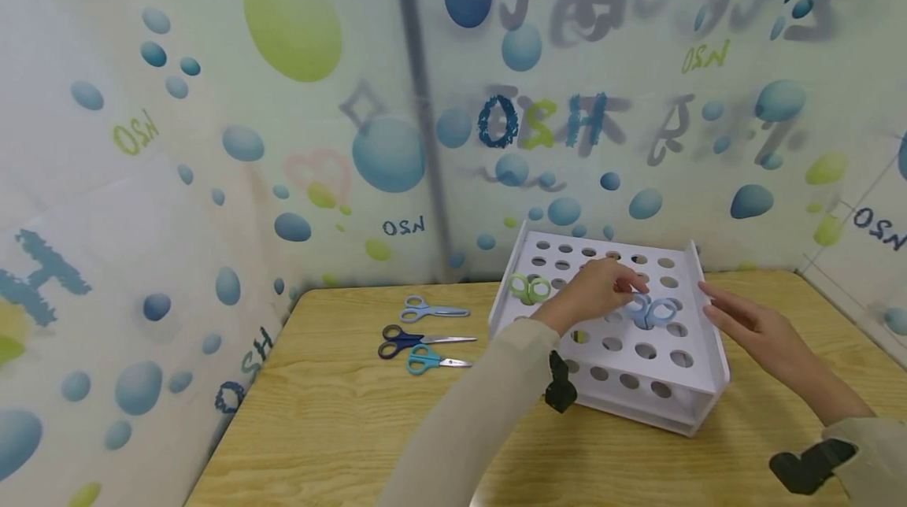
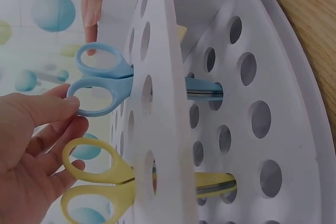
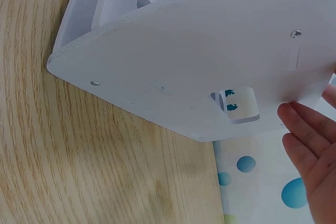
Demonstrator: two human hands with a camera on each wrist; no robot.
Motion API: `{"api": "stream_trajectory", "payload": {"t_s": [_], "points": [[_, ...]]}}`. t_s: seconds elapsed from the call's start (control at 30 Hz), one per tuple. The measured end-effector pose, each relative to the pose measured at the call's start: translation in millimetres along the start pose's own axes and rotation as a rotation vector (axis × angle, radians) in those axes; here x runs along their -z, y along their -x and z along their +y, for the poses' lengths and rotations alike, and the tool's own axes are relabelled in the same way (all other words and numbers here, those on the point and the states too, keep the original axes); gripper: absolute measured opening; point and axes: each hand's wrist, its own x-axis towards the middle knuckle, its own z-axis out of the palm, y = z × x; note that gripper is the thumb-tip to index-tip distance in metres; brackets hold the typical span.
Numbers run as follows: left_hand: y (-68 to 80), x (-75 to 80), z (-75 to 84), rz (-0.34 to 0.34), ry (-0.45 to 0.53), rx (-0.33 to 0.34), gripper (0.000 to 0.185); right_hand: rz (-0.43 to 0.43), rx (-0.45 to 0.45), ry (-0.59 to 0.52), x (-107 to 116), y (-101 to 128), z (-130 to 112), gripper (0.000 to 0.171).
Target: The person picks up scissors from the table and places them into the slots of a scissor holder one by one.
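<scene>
A white rack (image 1: pixel 641 385) with rows of round holes stands on the wooden table. Blue scissors (image 1: pixel 653 310) stick blade-first through one hole. My left hand (image 1: pixel 627 283) is curled over them, and in the left wrist view its thumb and forefinger (image 2: pixel 79 114) pinch the lower loop of the blue scissors (image 2: pixel 100 80). Yellow scissors (image 2: pixel 100 179) sit in the hole just below. Green scissors (image 1: pixel 530 288) stand in a hole near the rack's left edge. My right hand (image 1: pixel 708 298) lies with straight fingers (image 3: pixel 307 140) against the rack's right side wall (image 3: pixel 210 61).
Left of the rack, three pairs of scissors lie on the table: light blue (image 1: pixel 432 309), dark blue (image 1: pixel 418 340) and teal (image 1: pixel 434 361). A bubble-patterned screen encloses the table at the back and on both sides. The table (image 1: pixel 340 428) runs toward me in front of the rack.
</scene>
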Motion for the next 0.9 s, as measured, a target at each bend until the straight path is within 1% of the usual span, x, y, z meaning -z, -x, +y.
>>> {"api": "stream_trajectory", "payload": {"t_s": [0.17,0.33,0.5,0.57,0.77,0.9], "points": [[2.5,3.4,0.1,-0.001,0.006,-0.005,0.02,-0.005,0.004,-0.002,0,0,-1,0.055],[3.2,5.8,0.0,0.001,0.037,-0.02,0.021,-0.005,0.007,0.003,-1,0,-2,0.055],[2.9,11.4,-0.5,0.027,0.028,-0.065,0.02,-0.004,0.001,0.004,0,1,-2,0.055],[3.9,15.2,-0.9,0.04,0.038,-0.064,0.019,-0.002,0.003,0.01,0,1,-1,0.055],[11.0,31.5,-3.4,0.093,0.142,-0.027,0.02,0.0,0.01,0.015,0,0,-1,0.054],[18.2,44.2,-7.3,0.13,0.161,-0.012,0.02,-0.011,-0.009,0.002,0,0,-1,0.056]]}}
